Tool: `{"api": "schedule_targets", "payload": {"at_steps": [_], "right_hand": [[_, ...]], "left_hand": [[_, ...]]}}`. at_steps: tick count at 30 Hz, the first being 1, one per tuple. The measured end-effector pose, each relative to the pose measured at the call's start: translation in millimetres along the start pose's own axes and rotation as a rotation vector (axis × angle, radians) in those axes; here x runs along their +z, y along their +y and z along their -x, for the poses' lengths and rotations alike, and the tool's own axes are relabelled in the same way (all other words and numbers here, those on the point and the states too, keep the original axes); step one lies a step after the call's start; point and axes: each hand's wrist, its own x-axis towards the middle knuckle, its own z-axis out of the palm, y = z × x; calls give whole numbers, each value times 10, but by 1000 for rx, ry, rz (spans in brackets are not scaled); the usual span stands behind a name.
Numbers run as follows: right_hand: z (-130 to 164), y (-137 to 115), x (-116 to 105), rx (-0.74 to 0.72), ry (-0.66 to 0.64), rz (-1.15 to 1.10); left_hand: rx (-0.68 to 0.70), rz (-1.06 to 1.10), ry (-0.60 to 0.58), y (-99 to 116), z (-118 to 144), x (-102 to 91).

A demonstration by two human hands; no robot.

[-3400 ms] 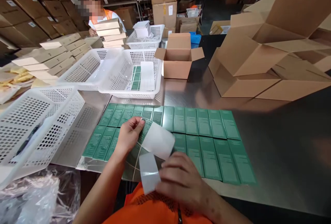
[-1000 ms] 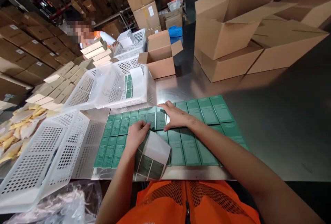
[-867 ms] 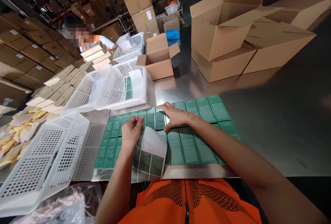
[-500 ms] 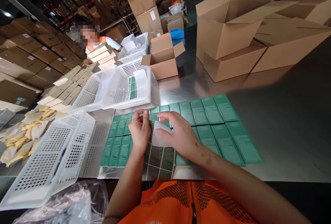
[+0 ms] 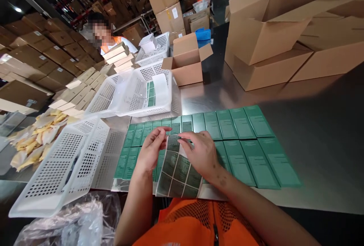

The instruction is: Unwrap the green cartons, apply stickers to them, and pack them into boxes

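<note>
A sheet of dark green stickers (image 5: 176, 170) hangs in front of me over the near table edge, with pale backing showing at its upper right. My left hand (image 5: 152, 148) is closed at the sheet's upper left edge, thumb against fingers. My right hand (image 5: 200, 153) pinches the top edge of the uppermost sticker, at its right corner. Beneath both hands, green boxes (image 5: 236, 123) lie flat in two rows. Several boxes at the left and middle carry a darker patch on top. The hands and sheet hide part of the rows.
White perforated baskets (image 5: 54, 170) stand left; another basket (image 5: 142, 111) beyond the boxes contains sticker sheets. An open carton (image 5: 187, 75) and larger cartons (image 5: 264, 49) stand farther back. A co-worker (image 5: 113, 41) is behind stacked boxes at left. Clear plastic (image 5: 82, 223) lies below the table edge.
My right hand has gone from open fingers to a pinch on the top sticker. The sheet now shows more of its stickers and less bare backing. The view has shifted slightly.
</note>
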Motion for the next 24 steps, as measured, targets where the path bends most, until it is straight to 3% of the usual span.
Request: {"api": "schedule_targets", "payload": {"at_steps": [4, 12, 15, 19, 22, 24], "right_hand": [[54, -8, 44, -147, -41, 146], [110, -2, 71, -301, -311, 301], [198, -58, 10, -419, -389, 217], [303, -202, -205, -594, -378, -38], [198, -259, -481, -528, -370, -265], [7, -232, -681, -422, -369, -301]], "left_hand": [[-1, 20, -29, 8, -18, -10], [4, -8, -62, -50, -74, -48], [-14, -2, -13, -125, -139, -115], [-50, -23, 23, -200, -217, -286], [-57, -55, 58, -200, -253, -402], [-62, -81, 80, -182, -274, -414]]}}
